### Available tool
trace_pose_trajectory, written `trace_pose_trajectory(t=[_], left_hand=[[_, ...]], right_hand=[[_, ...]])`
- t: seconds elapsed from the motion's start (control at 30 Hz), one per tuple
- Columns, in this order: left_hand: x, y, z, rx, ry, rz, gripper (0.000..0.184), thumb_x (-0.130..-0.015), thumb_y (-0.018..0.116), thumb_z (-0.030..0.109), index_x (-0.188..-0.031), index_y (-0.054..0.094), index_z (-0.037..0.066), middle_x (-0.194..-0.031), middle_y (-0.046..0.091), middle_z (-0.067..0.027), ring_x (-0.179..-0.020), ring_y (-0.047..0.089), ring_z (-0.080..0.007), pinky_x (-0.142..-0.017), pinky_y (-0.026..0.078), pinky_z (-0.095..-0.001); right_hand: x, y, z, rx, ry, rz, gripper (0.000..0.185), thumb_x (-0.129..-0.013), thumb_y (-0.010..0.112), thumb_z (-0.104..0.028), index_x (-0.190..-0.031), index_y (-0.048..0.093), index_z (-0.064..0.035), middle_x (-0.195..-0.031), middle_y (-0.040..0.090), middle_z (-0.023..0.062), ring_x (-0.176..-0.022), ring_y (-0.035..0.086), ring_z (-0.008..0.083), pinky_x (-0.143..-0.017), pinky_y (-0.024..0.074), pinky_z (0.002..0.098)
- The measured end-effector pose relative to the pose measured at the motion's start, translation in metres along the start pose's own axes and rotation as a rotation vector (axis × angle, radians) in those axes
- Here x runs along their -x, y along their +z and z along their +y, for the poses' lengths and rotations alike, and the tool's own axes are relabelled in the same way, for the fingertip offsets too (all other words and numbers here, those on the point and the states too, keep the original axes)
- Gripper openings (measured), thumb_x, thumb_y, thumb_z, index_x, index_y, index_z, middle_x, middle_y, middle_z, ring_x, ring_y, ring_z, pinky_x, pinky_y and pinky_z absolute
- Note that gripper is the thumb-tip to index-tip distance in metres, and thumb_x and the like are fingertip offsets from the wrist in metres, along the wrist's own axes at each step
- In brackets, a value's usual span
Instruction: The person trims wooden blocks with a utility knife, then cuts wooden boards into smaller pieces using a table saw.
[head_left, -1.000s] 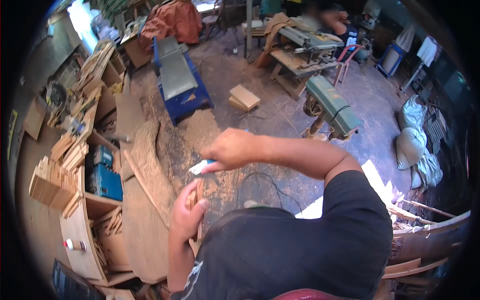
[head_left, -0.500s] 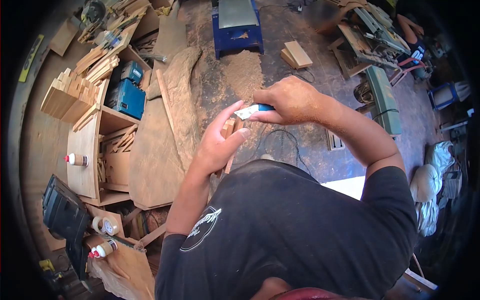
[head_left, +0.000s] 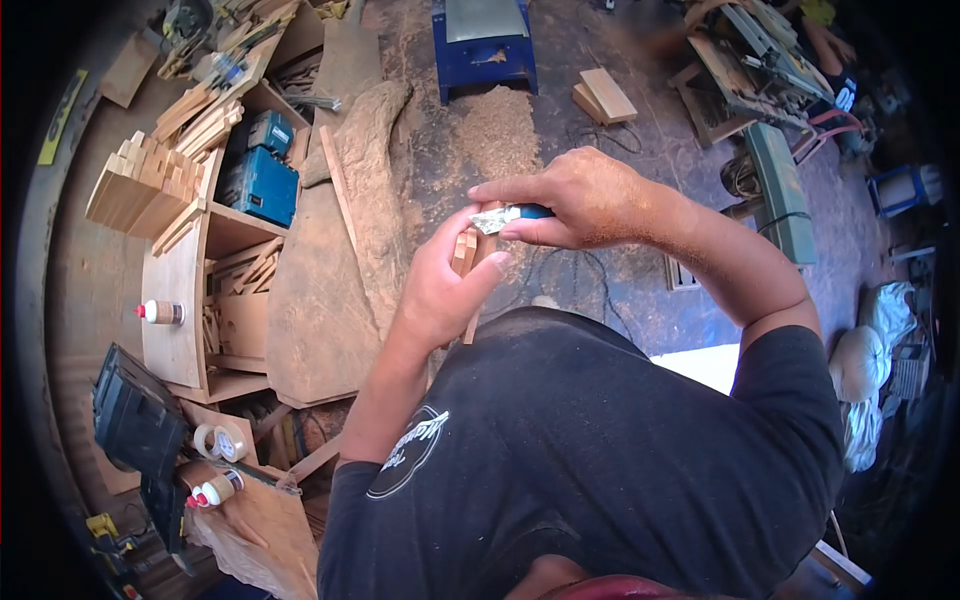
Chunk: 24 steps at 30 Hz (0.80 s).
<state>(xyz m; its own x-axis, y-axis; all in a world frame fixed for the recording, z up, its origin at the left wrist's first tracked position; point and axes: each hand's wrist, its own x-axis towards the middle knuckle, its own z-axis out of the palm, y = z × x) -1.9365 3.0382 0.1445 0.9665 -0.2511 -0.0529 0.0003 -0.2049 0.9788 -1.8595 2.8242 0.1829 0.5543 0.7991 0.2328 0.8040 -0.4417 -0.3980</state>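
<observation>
My left hand [head_left: 440, 290] is wrapped round a few narrow wooden strips [head_left: 464, 252], which stand in front of my belly with their tops showing between thumb and fingers. My right hand [head_left: 600, 200] grips the blue handle of a putty knife [head_left: 493, 219]. Its flat, stained metal blade points left and lies across the upper end of the strips. The left fingertips are close beside the blade. My right forefinger reaches out above the blade. The lower part of the strips is partly hidden by my left hand.
Sawdust [head_left: 497, 130] lies on the floor before a blue machine [head_left: 485, 65]. Two boards [head_left: 606, 97] rest to its right. On the left are a large wood slab [head_left: 320, 300], a wooden cabinet [head_left: 175, 340] with stacked offcuts, and a blue toolbox [head_left: 262, 185]. Another person's arm [head_left: 830, 50] shows at upper right.
The view has shifted slightly, so the surroundings sit a little differently. My right forefinger has stretched out leftward over the blade. Both hands keep their holds.
</observation>
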Motion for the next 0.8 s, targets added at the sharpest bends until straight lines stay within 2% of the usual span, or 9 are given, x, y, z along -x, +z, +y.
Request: trace_pose_trajectory(t=[0.27,0.37,0.43,0.57,0.67,0.8], left_hand=[[0.000,-0.002,0.008,-0.039,-0.059,-0.003,0.053,-0.084,0.066,0.024,-0.129,0.053,-0.001,-0.107,0.065,-0.0125,-0.097,0.061,-0.0157,-0.085,0.048,-0.0309],[-0.002,-0.002,0.006,-0.002,-0.014,-0.026,0.055,-0.085,0.066,0.023,-0.132,0.051,-0.001,-0.109,0.064,-0.0122,-0.099,0.061,-0.0158,-0.087,0.047,-0.0303],[-0.005,0.003,0.003,0.059,0.101,0.062,0.059,-0.085,0.065,0.022,-0.135,0.048,-0.003,-0.112,0.063,-0.0127,-0.102,0.060,-0.0159,-0.089,0.047,-0.0300],[-0.005,0.000,0.006,0.080,0.062,0.035,0.062,-0.085,0.065,0.021,-0.138,0.045,-0.005,-0.117,0.062,-0.0136,-0.106,0.059,-0.0167,-0.091,0.047,-0.0304],[-0.005,0.001,0.011,0.003,0.079,0.067,0.063,-0.085,0.066,0.020,-0.138,0.045,-0.005,-0.121,0.061,-0.0143,-0.108,0.059,-0.0169,-0.092,0.047,-0.0308],[-0.007,0.003,0.008,0.081,0.075,0.067,0.063,-0.085,0.066,0.018,-0.140,0.043,-0.005,-0.124,0.060,-0.0142,-0.111,0.058,-0.0174,-0.095,0.046,-0.0309]], right_hand=[[-0.005,-0.004,-0.001,-0.081,0.065,-0.027,0.044,-0.087,0.069,-0.038,-0.127,0.065,-0.0190,-0.091,0.073,0.0126,-0.079,0.071,0.0304,-0.070,0.0555,0.0393],[-0.004,-0.001,0.001,-0.094,0.049,-0.030,0.047,-0.088,0.069,-0.037,-0.131,0.062,-0.0180,-0.092,0.073,0.0128,-0.079,0.071,0.0310,-0.070,0.0553,0.0394],[-0.003,0.001,0.001,-0.120,0.048,-0.003,0.051,-0.089,0.068,-0.038,-0.135,0.058,-0.0175,-0.093,0.073,0.0133,-0.079,0.070,0.0319,-0.070,0.0552,0.0398],[-0.005,-0.005,-0.002,-0.127,0.051,-0.023,0.054,-0.090,0.067,-0.038,-0.137,0.055,-0.0166,-0.092,0.073,0.0129,-0.079,0.070,0.0325,-0.070,0.0549,0.0401],[-0.006,-0.006,0.000,-0.056,0.040,-0.015,0.052,-0.090,0.067,-0.038,-0.136,0.057,-0.0162,-0.091,0.073,0.0131,-0.077,0.070,0.0323,-0.068,0.0547,0.0402],[-0.007,-0.009,0.002,-0.037,0.014,0.016,0.049,-0.090,0.066,-0.038,-0.133,0.060,-0.0157,-0.090,0.073,0.0126,-0.075,0.070,0.0320,-0.066,0.0542,0.0399]])
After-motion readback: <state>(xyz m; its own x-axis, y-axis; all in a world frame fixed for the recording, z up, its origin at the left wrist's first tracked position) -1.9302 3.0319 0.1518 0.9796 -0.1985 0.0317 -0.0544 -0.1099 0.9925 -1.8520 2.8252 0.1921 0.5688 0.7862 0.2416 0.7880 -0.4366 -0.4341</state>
